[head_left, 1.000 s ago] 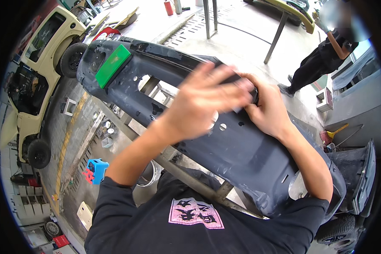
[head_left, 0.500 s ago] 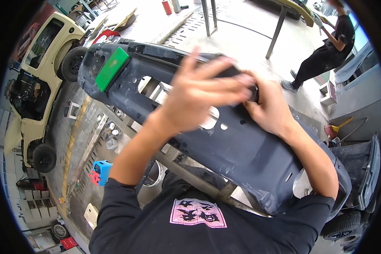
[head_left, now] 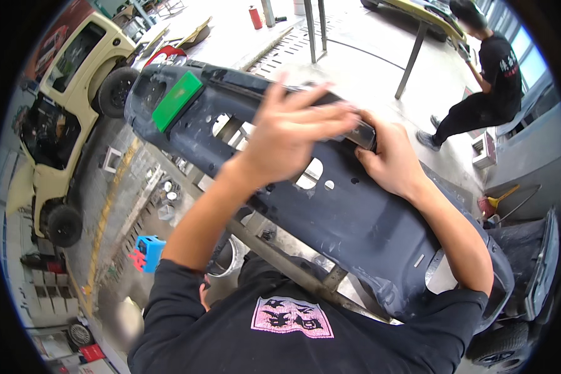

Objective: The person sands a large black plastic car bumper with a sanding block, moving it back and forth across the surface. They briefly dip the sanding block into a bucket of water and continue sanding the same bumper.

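Observation:
A long dark grey car bumper (head_left: 368, 212) with several cut-out holes lies slantwise in front of me on a metal stand (head_left: 280, 258). My left hand (head_left: 280, 140) is over its far edge, fingers spread and smeared by motion, with nothing visibly gripped. Close by on the right, my right hand (head_left: 389, 146) is bent around the far edge, thumb on the near side and fingers partly out of sight. Between the hands shows a glossy black part (head_left: 363, 134) of that edge, partly covered by my left fingers. A green flat block (head_left: 177, 101) rests on the bumper's left end.
A cream off-road vehicle (head_left: 75, 93) stands at the left. A person in black (head_left: 495, 87) works at the far right beside a raised panel (head_left: 436, 19). Below the bumper are a blue box (head_left: 148, 252) and a bucket (head_left: 225, 260). A broom (head_left: 495, 198) and tyres (head_left: 498, 346) are at right.
My left hand stays over the far edge, slightly shifted and still blurred; my right hand keeps its place. The whole view has shifted a little. The other person now stands more fully in view.

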`<act>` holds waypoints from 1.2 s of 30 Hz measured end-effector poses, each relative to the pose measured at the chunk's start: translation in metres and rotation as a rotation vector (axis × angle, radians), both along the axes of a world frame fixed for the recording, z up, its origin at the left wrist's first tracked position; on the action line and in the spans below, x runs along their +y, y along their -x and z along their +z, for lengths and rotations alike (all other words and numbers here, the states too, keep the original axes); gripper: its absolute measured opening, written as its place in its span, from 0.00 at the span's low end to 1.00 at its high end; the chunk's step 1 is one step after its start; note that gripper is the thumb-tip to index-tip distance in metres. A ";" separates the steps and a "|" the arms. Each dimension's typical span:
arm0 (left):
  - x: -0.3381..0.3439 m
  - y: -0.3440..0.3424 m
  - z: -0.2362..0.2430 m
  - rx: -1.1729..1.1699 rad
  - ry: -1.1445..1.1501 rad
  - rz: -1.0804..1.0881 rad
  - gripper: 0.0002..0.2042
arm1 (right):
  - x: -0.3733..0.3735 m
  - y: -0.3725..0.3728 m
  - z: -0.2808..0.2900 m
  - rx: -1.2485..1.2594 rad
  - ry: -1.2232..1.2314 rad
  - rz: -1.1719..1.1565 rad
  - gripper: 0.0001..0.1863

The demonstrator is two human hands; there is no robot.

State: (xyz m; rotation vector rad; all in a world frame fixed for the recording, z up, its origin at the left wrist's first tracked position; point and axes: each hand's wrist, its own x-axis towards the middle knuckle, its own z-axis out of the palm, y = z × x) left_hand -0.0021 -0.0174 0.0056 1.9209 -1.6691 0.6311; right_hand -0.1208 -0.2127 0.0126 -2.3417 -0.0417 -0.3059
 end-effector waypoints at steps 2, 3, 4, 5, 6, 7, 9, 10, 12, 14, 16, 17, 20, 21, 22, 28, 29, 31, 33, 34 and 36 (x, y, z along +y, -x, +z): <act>-0.005 0.017 0.000 0.071 0.027 -0.028 0.24 | 0.002 0.000 0.004 -0.027 0.046 0.015 0.30; -0.001 0.014 0.000 0.073 0.010 -0.033 0.25 | -0.002 0.000 -0.008 -0.192 0.059 0.046 0.30; 0.008 0.011 0.002 0.075 0.001 -0.006 0.24 | -0.007 0.001 -0.011 -0.357 0.069 0.083 0.30; 0.027 0.006 0.000 0.075 -0.007 0.084 0.23 | -0.006 0.000 -0.010 -0.253 0.024 0.081 0.30; 0.043 0.001 -0.005 0.076 -0.008 0.165 0.22 | -0.006 0.002 -0.007 -0.197 -0.003 0.061 0.31; 0.062 0.005 -0.009 0.165 0.044 0.228 0.20 | -0.004 0.004 -0.004 -0.140 -0.028 0.043 0.31; 0.102 0.025 -0.033 0.277 0.129 0.331 0.21 | -0.002 0.002 -0.005 -0.039 -0.063 0.030 0.31; 0.122 0.038 -0.045 0.313 0.164 0.385 0.23 | -0.003 0.000 -0.006 -0.066 -0.034 0.031 0.32; 0.170 0.069 -0.071 0.402 0.240 0.500 0.23 | 0.000 0.001 -0.009 -0.107 0.026 0.047 0.32; 0.217 0.090 -0.092 0.528 0.355 0.661 0.23 | -0.008 0.003 -0.017 -0.084 -0.006 0.020 0.34; 0.269 0.107 -0.129 0.652 0.471 0.830 0.24 | -0.026 0.004 -0.030 -0.097 0.007 -0.022 0.34; 0.293 0.116 -0.142 0.670 0.480 0.903 0.25 | -0.042 0.003 -0.039 -0.101 -0.055 -0.017 0.33; 0.363 0.133 -0.189 0.786 0.541 1.088 0.24 | -0.067 0.004 -0.037 -0.091 0.004 -0.012 0.30; 0.386 0.132 -0.215 0.830 0.569 1.136 0.23 | -0.077 0.005 -0.040 -0.139 -0.004 -0.011 0.30; 0.409 0.135 -0.240 0.890 0.595 1.159 0.22 | -0.072 0.004 -0.035 -0.135 0.040 -0.011 0.30; 0.504 0.148 -0.348 1.169 0.672 1.261 0.24 | -0.034 0.007 -0.016 -0.141 0.266 -0.174 0.28; 0.511 0.150 -0.370 1.192 0.636 1.267 0.24 | -0.031 0.008 -0.016 -0.110 0.274 -0.250 0.29; 0.512 0.147 -0.395 1.358 0.541 1.210 0.24 | -0.035 0.032 -0.014 -0.042 0.293 -0.393 0.32; 0.506 0.141 -0.436 1.527 0.365 1.112 0.24 | -0.031 0.073 -0.008 0.012 0.306 -0.530 0.33; 0.506 0.144 -0.450 1.628 0.251 1.113 0.25 | -0.022 0.064 -0.013 0.006 0.244 -0.586 0.33; 0.495 0.157 -0.505 1.694 0.204 1.098 0.25 | -0.013 0.051 -0.010 -0.017 0.145 -0.700 0.34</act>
